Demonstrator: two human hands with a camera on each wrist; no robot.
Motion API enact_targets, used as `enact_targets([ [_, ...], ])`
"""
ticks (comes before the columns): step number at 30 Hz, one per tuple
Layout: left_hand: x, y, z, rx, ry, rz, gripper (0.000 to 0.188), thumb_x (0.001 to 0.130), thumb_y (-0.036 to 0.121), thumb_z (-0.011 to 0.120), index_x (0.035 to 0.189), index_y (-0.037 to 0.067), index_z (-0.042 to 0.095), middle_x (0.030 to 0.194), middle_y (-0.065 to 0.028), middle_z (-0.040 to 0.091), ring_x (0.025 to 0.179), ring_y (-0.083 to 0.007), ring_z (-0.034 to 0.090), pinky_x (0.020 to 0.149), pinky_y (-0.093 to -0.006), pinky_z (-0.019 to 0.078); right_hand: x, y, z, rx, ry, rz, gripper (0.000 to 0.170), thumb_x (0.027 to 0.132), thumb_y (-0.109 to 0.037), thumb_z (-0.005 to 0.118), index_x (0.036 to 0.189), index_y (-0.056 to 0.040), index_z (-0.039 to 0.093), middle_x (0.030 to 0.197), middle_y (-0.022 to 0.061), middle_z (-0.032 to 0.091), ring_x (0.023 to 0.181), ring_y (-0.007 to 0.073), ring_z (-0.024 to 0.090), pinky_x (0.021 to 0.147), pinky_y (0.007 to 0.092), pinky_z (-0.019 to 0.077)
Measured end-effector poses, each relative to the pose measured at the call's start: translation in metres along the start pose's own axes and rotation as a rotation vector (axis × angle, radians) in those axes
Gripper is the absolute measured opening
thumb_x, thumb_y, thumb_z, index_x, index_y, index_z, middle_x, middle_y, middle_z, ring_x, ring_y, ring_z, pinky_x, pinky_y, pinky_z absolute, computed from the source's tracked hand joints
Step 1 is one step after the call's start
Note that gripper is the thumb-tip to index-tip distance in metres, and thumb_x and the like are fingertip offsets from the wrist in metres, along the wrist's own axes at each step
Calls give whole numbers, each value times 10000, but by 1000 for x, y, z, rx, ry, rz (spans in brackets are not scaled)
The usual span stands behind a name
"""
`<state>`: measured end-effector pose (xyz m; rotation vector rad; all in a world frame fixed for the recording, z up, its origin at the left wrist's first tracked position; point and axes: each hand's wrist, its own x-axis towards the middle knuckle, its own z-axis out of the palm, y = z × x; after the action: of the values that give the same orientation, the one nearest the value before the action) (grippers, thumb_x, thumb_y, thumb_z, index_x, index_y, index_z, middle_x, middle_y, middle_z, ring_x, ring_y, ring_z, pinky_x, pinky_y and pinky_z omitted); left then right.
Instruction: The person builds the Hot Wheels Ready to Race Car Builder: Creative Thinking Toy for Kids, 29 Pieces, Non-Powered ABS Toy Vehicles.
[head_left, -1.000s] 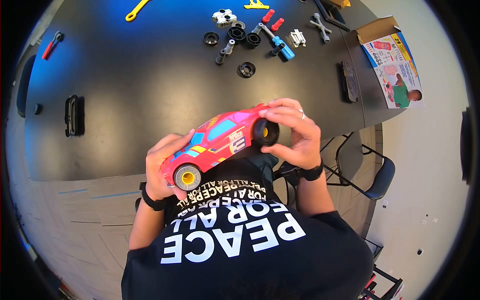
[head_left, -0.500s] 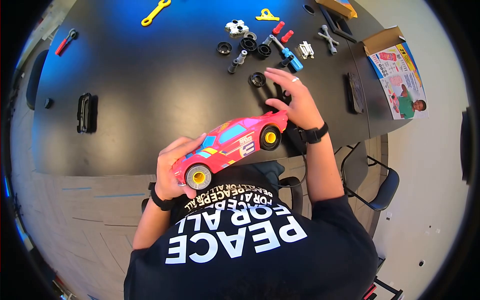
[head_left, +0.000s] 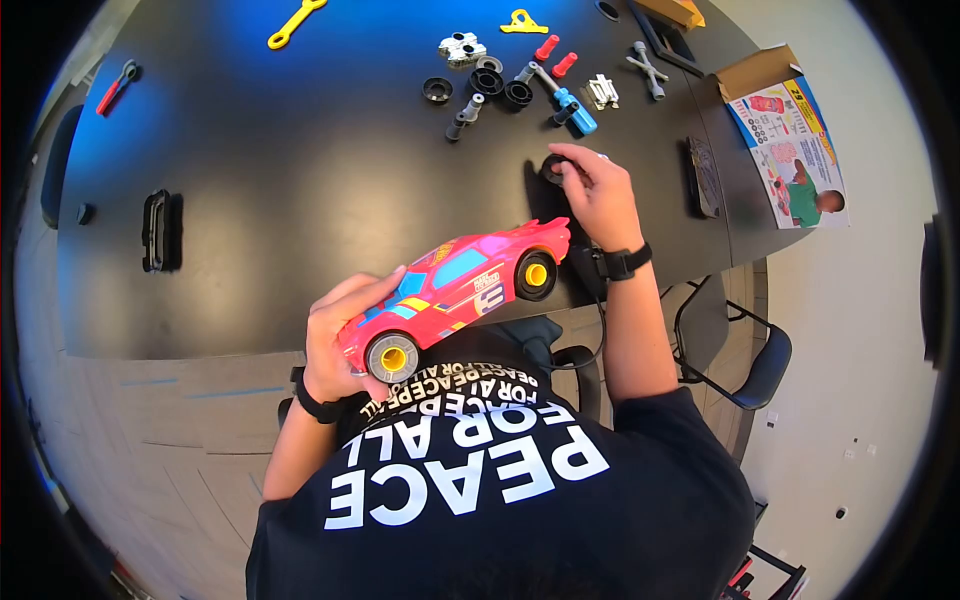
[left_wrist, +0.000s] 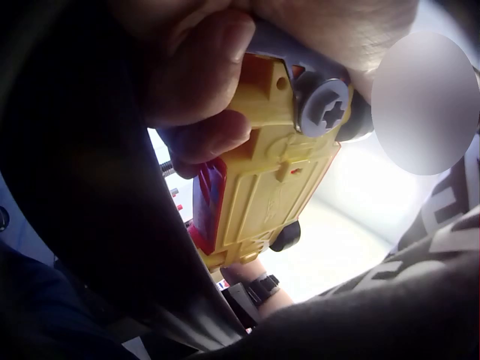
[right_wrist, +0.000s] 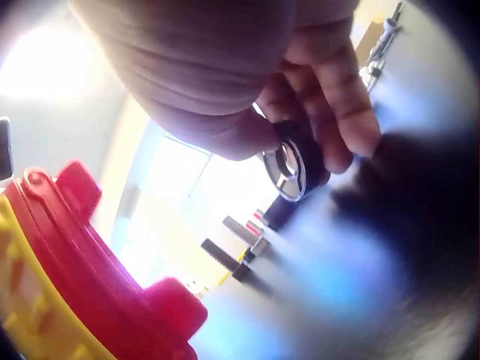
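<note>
My left hand (head_left: 335,340) grips the front end of a red toy car (head_left: 462,290) just off the table's near edge. A grey wheel (head_left: 378,372) with a yellow hub is by that hand, and a black wheel (head_left: 524,290) is at the other end. In the left wrist view the car's yellow underside (left_wrist: 262,187) shows, with a grey cross-slotted piece (left_wrist: 313,120) near the fingers. Beyond the car's tail, my right hand (head_left: 600,205) pinches a black toy tire (right_wrist: 309,150) between thumb and fingers, close over the table.
Past the right hand lie black tires (head_left: 437,90), grey bolts (head_left: 456,128), a blue-handled tool (head_left: 578,116), red pegs (head_left: 566,64) and white pieces (head_left: 603,92). A yellow wrench (head_left: 294,24) lies at the far left, a cross-shaped wrench (head_left: 648,70) and a printed box (head_left: 780,130) at the right.
My right hand has left the car's rear wheel, reached forward to the table and taken hold of a loose black tire. The left hand still grips the car's front.
</note>
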<state>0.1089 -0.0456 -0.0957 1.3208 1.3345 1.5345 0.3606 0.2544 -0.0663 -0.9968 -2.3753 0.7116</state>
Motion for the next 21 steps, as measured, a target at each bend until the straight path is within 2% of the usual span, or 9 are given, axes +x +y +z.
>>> enact_targets([
  [2,0,1,0,-4,6,-21,1376,534,967,802,1393,-102,690,1057,-155,710,940,-230,706,866,-332,542,-15,7,-11,362,11,52,268,1034,42,658,1281,-13,744,1135,85,747,899,148,726,756,277,590],
  [3,0,1,0,-6,10,-21,1376,534,967,802,1393,-102,690,1057,-155,710,940,-230,706,866,-332,542,-24,2,-15,581,19,88,273,1052,64,633,1305,12,723,1113,52,728,944,106,701,805,263,588],
  [4,0,0,0,2,5,-16,1381,532,971,797,1396,-101,689,1059,-152,709,939,-227,705,862,-331,541,-31,-7,-23,654,28,76,273,1035,95,638,1292,46,714,1121,86,740,967,121,709,844,267,588],
  [7,-1,1,-1,12,-1,-10,1390,528,980,785,1400,-99,689,1059,-147,706,936,-220,700,856,-330,539,-47,-35,-39,773,92,78,299,1011,124,650,1298,59,699,1133,122,750,999,149,719,878,278,591],
  [9,0,1,0,13,-11,-5,1395,526,986,777,1399,-98,689,1056,-144,703,932,-217,696,853,-330,538,-54,-44,-47,900,31,-21,293,963,162,679,1237,71,728,1155,151,747,1022,174,726,877,296,600],
  [13,0,3,2,9,14,-23,1395,536,1000,747,1394,-98,693,1026,-136,693,910,-213,682,836,-329,530,-56,-65,-53,813,5,-96,263,884,195,739,1116,82,794,1194,170,729,1029,197,742,900,314,623],
  [16,0,2,2,22,20,-18,1392,545,1004,737,1394,-98,693,1015,-130,689,903,-209,676,823,-327,523,-58,-68,-53,776,-52,-104,249,890,181,753,1112,80,802,1196,172,736,1032,208,749,899,314,629],
  [20,0,3,2,21,17,-8,1387,567,1006,731,1395,-106,687,1018,-124,692,910,-204,675,817,-327,518,-59,-86,-53,751,-31,-39,266,866,175,775,1098,53,819,1154,155,763,1014,202,756,856,308,630],
  [21,1,4,2,23,7,-9,1387,567,1006,731,1395,-106,687,1018,-124,692,910,-204,675,817,-327,518,-56,-83,-52,651,-41,-157,275,854,168,783,1091,37,825,1125,140,777,995,200,759,831,305,626],
])
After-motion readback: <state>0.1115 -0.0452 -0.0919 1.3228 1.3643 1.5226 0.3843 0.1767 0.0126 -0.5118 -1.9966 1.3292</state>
